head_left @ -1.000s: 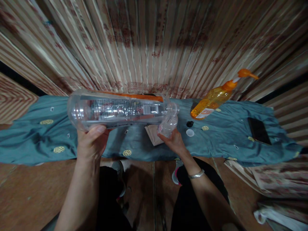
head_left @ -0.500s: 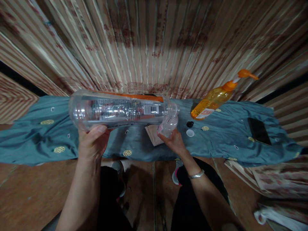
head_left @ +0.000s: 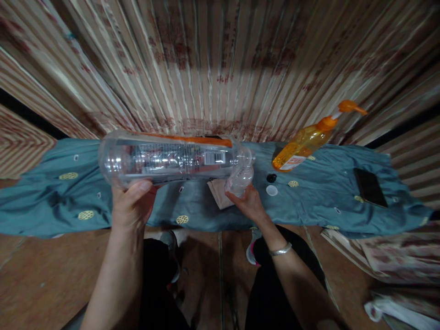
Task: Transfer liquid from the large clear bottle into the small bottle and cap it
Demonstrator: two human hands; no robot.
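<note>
My left hand (head_left: 133, 199) grips a large clear plastic bottle (head_left: 165, 158) from below near its base. The bottle lies level in the air, with an orange-edged label and a barcode, its neck toward the right. In my right hand (head_left: 248, 201) is a small clear plastic bottle (head_left: 240, 176), tilted, its mouth up against the large bottle's mouth. Whether the mouths touch is hard to tell. Beneath the small bottle a folded beige cloth (head_left: 218, 193) lies on the teal cloth. Just right of my right hand are a white cap (head_left: 271, 190) and a small black cap (head_left: 271, 178).
A pump bottle of orange liquid (head_left: 302, 144) stands at the right rear of the teal cloth (head_left: 165, 211). Farther right lies a dark flat object (head_left: 370, 187), perhaps a phone. Pleated curtains (head_left: 206, 59) hang behind, and a white plastic bag (head_left: 395, 314) sits low at right.
Almost nothing differs. Both bottles and both hands keep nearly the same place, with only a very slight shift of the view.
</note>
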